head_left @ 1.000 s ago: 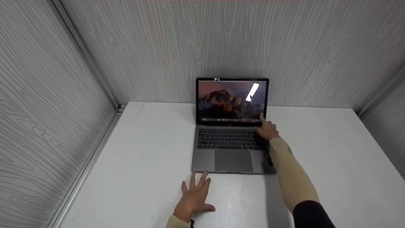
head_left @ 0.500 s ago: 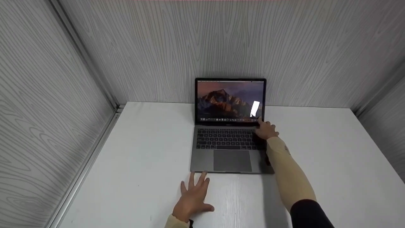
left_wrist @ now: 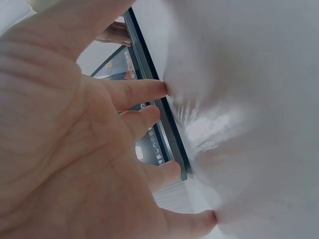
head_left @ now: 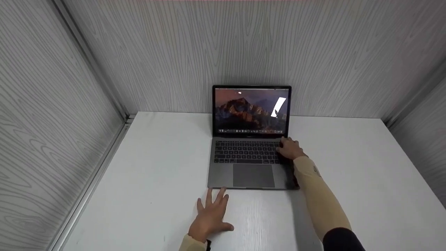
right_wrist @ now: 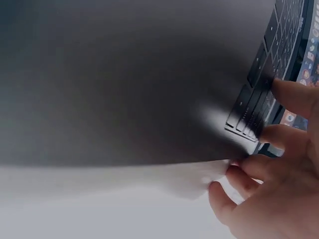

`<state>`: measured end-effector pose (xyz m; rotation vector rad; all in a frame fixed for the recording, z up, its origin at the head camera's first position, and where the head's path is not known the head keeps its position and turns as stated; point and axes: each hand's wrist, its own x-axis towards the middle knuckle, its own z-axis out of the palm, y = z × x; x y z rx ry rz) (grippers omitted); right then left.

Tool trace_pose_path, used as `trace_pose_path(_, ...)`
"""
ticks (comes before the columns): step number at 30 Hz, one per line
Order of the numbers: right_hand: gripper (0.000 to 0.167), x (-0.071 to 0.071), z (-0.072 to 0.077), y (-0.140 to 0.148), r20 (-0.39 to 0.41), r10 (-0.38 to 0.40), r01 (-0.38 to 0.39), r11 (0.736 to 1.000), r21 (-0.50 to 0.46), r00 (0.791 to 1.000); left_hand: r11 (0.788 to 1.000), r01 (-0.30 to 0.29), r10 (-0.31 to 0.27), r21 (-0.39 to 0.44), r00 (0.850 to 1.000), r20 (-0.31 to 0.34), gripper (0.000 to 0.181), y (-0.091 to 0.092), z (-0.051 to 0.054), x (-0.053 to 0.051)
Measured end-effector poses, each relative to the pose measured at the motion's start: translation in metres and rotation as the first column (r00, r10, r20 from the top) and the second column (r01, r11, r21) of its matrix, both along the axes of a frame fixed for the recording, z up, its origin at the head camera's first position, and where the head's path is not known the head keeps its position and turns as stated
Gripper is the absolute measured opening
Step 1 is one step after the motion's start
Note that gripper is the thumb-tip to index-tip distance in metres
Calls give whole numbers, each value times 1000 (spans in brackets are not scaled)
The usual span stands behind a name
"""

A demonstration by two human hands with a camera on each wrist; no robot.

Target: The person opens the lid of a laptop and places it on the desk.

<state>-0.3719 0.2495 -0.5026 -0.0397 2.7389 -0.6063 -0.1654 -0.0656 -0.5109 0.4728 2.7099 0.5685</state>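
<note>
A grey laptop (head_left: 253, 174) stands with its lid up against the back wall, its screen (head_left: 249, 111) lit with a mountain picture. My left hand (head_left: 209, 219) is spread on the table, fingertips at the laptop's front edge. In the left wrist view, the straight fingers (left_wrist: 142, 92) meet the table beside that edge. My right hand (head_left: 292, 149) grips the laptop base at its right rear, by the hinge. From the right wrist, the thumb (right_wrist: 294, 97) lies on the keyboard (right_wrist: 264, 74), while the other fingers bend at the side edge.
A white table (head_left: 167, 157) carries the laptop. Grey wood-grained panels rise as a back wall (head_left: 174, 52) and a left wall (head_left: 41, 122), and another panel stands at the right. A metal rail (head_left: 94, 184) runs along the left side.
My right index finger has come down off the screen's lower right corner to the base. The left hand holds its place. Laptop and table shift slightly left in view.
</note>
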Motion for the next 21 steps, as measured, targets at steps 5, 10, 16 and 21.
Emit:
trace_pose_path(5, 70, 11, 1, 1, 4, 34, -34, 999, -10, 999, 1000, -1, 1, 0, 1000, 15, 98, -1, 2, -1)
trace_pose_path(10, 71, 24, -2, 7, -3, 68, -68, 997, -43, 998, 1000, 6, -6, -4, 1000, 7, 98, -1, 3, 0)
trace_pose_path(16, 69, 42, -5, 14, -69, 121, -126, 989, -71, 990, 1000, 7, -6, -28, 1000, 16, 98, 0, 6, -1)
trace_pose_path(21, 69, 56, -3, 19, -117, 181, -194, 975, -112, 976, 1000, 1, -1, -17, 1000, 31, 98, -1, 5, 1)
